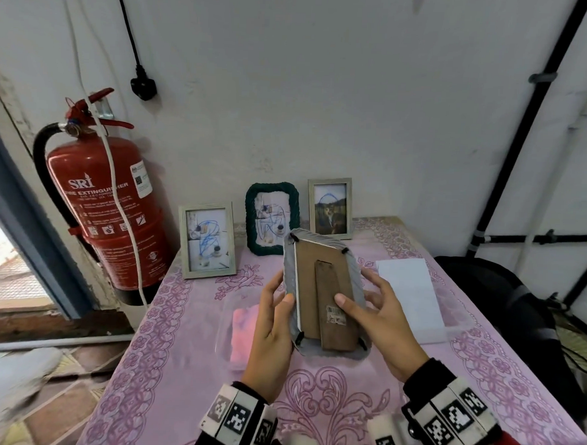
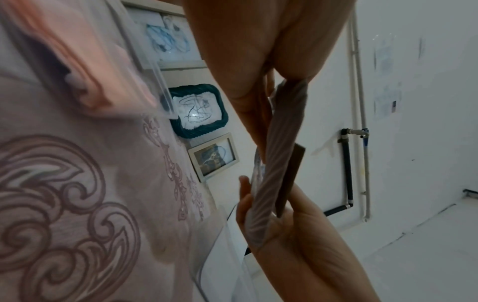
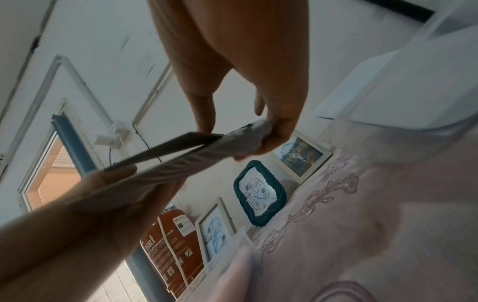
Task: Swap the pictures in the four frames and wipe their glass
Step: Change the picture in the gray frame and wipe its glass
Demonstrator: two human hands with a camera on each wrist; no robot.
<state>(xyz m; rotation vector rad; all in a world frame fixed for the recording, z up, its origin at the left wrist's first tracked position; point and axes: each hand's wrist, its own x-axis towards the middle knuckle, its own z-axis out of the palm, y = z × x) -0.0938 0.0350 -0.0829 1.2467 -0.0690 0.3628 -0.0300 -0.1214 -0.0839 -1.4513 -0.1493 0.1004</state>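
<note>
Grey frame is held up above the surface, back facing the person, long axis roughly vertical and leaning a bit away at the top. Left hand grips its left edge, thumb on the rim, fingers wrapped behind. Right hand cups the right edge with its thumb laid across the brown stand leg near the barcode sticker. Both grips are clamped on the frame. The small black clips at the corners look closed (hard to be sure), so the backing is probably not yet out. Right thumb is nearest the backing, so it likely does the next clip turn while the left steadies. Three other frames stand at the wall: pale frame, dark green frame, second pale frame, all scribbled on the glass. Pink cloth lies just left of the hands in a clear tray.
</note>
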